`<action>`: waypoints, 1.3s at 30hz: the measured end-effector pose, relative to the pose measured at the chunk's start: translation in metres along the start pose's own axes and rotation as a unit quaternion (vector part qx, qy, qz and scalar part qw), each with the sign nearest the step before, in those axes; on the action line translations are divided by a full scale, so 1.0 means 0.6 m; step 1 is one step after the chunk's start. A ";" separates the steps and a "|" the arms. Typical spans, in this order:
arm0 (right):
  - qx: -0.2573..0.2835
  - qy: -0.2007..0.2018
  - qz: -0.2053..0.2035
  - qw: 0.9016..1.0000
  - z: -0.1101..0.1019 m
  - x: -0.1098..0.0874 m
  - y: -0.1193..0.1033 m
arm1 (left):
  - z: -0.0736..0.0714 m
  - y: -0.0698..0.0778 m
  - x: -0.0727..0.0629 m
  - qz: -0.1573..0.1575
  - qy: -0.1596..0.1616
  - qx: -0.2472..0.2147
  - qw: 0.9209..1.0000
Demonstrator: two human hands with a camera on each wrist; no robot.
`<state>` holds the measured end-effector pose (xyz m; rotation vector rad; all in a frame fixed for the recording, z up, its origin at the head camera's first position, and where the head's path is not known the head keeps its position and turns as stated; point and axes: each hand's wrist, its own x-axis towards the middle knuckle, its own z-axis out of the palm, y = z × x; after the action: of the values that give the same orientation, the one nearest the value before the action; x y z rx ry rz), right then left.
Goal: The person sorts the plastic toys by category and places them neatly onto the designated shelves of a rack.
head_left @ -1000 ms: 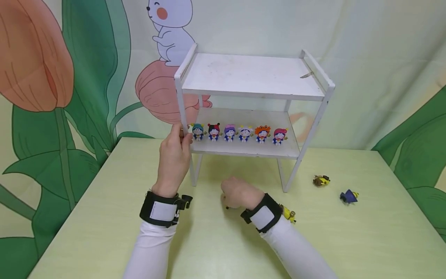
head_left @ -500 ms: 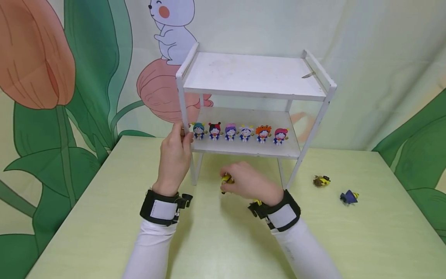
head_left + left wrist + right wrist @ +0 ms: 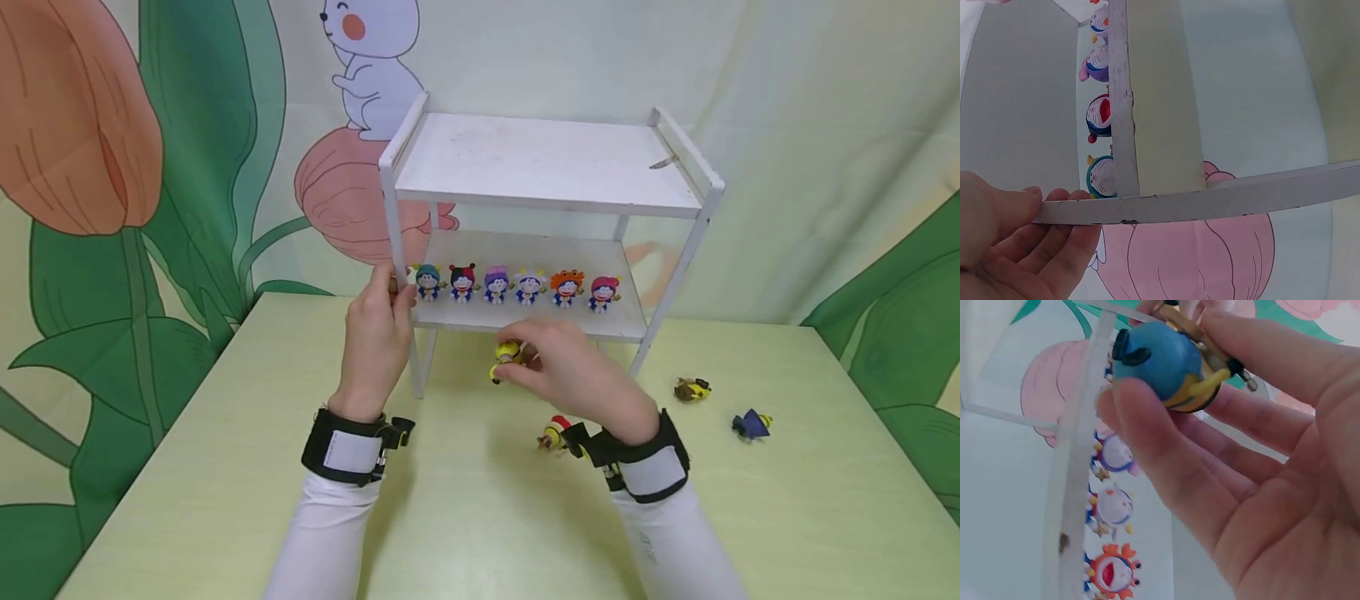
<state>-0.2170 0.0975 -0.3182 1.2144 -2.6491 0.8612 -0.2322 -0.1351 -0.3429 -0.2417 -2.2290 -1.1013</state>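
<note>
With curled fingers my left hand (image 3: 375,342) grips the left front post (image 3: 1147,210) of a small white two-tier shelf (image 3: 540,158). My right hand (image 3: 573,367) pinches a small yellow and blue toy figure (image 3: 508,353) between thumb and fingers, just in front of the lower board's edge. In the right wrist view the blue, rounded lower part of the toy figure (image 3: 1160,359) faces the camera, with dark feet; its head is mostly hidden. On the lower board several blue-and-white figurines (image 3: 495,285) in different animal hats stand upright in a row.
A yellow figure with a red top (image 3: 553,433) lies near my right wrist, partly covered by the strap. Farther right on the table (image 3: 225,500) lie a brown-and-yellow figure (image 3: 692,389) and one with a purple-blue cape (image 3: 752,423). A printed curtain (image 3: 780,150) hangs behind.
My right hand has lifted the yellow and blue figure off the table and moved up toward the shelf and rightward. The red-topped figure shows more. My left hand stays on the post.
</note>
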 end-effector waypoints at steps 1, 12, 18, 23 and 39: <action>-0.002 0.009 -0.005 1.000 -0.003 -0.001 0.000 | 0.000 0.000 0.000 0.000 0.000 0.000 1.000; -0.008 0.064 -0.038 0.997 -0.022 -0.006 -0.001 | 0.000 -0.003 0.000 -0.005 0.002 -0.007 1.000; -0.009 0.078 -0.032 0.996 -0.026 -0.007 0.001 | -0.003 -0.003 0.001 -0.006 0.004 -0.005 1.000; -0.016 0.088 -0.039 0.995 -0.025 -0.007 0.003 | -0.004 -0.005 0.000 -0.008 0.005 -0.003 1.000; 0.003 0.139 -0.052 0.989 -0.034 -0.019 0.007 | 0.001 -0.002 0.000 -0.003 -0.001 -0.002 1.000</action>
<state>-0.2154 0.1183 -0.3064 1.1289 -2.3442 0.9437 -0.2332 -0.1354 -0.3438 -0.2381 -2.2300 -1.1085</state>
